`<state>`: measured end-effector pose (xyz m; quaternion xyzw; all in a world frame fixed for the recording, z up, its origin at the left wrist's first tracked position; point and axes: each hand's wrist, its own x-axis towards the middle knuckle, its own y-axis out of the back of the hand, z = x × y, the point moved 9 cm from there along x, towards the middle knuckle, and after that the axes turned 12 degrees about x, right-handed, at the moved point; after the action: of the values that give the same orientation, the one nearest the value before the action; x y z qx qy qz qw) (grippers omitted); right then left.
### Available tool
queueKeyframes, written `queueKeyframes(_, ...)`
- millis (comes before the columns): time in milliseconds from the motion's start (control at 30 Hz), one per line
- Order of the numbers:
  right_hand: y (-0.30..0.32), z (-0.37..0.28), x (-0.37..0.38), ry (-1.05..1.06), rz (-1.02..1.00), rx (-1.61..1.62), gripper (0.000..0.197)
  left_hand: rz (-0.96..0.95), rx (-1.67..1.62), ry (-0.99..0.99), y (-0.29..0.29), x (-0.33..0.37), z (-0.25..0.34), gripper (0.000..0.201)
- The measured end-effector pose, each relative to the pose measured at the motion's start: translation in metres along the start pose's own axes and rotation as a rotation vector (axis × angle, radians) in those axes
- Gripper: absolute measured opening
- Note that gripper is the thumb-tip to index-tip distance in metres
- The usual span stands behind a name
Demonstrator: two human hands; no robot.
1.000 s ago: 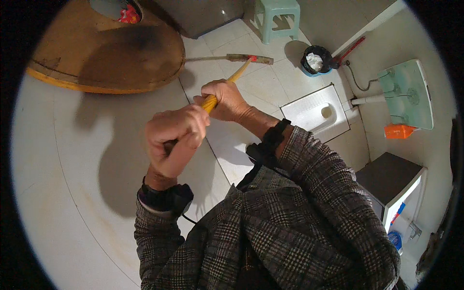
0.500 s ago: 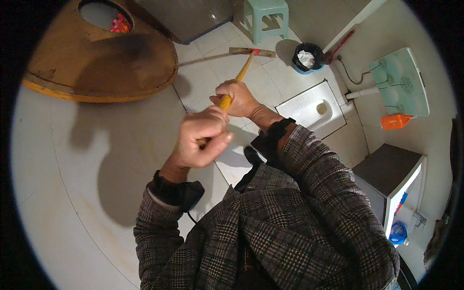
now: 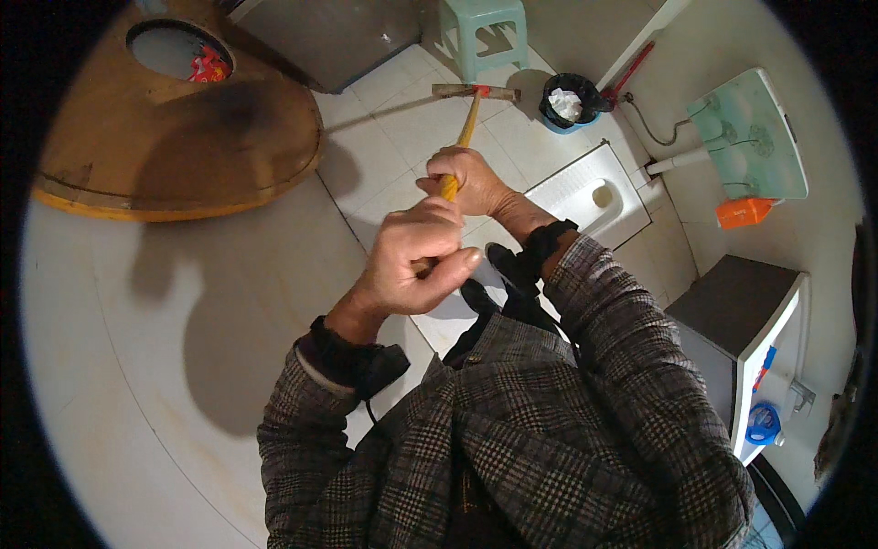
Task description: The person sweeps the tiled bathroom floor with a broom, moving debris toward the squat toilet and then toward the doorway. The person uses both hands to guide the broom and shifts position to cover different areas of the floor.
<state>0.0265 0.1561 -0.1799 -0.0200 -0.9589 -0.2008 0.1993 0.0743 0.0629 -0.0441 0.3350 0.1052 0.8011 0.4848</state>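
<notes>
Both my hands grip the yellow pole of a long-handled floor tool [image 3: 470,123]. Its wide, flat, brownish head [image 3: 498,92], with a red joint at the middle, lies across the floor tiles below the stool; a mop, broom or squeegee, I cannot tell which. My left hand [image 3: 416,256] is closed round the upper end of the pole, nearest my body. Farther down and a little to the right, my right hand [image 3: 471,183] wraps the pole, thumb side showing. The pole slants away from me toward its head.
A green stool [image 3: 483,41] and a black-lined bin [image 3: 572,102] with white paper stand beyond the tool's head. Right of my hands is a white squat toilet [image 3: 590,197] set in the floor. A round brown tabletop [image 3: 183,137] fills the upper left; a dark-topped cabinet [image 3: 736,306] is right.
My view has shifted slightly. Both hands have moved rightward with the pole, and the tool's head lies nearer the bin. More of my shoes shows now. Both hands keep their grip.
</notes>
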Motion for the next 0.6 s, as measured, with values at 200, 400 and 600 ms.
queueKeyframes(200, 0.015, -0.019, -0.013, 0.016, 0.117, 0.064, 0.033, -0.066, -0.061, -0.013, -0.001, 0.024, 0.031, 0.038)
queueKeyframes(400, 0.027, -0.050, 0.003, 0.086, 0.214, 0.123, 0.033, -0.137, -0.126, -0.001, 0.022, 0.047, 0.047, 0.027)
queueKeyframes(600, 0.034, -0.026, 0.007, -0.022, 0.211, 0.055, 0.031, -0.129, -0.019, 0.076, 0.012, 0.045, 0.020, 0.034)
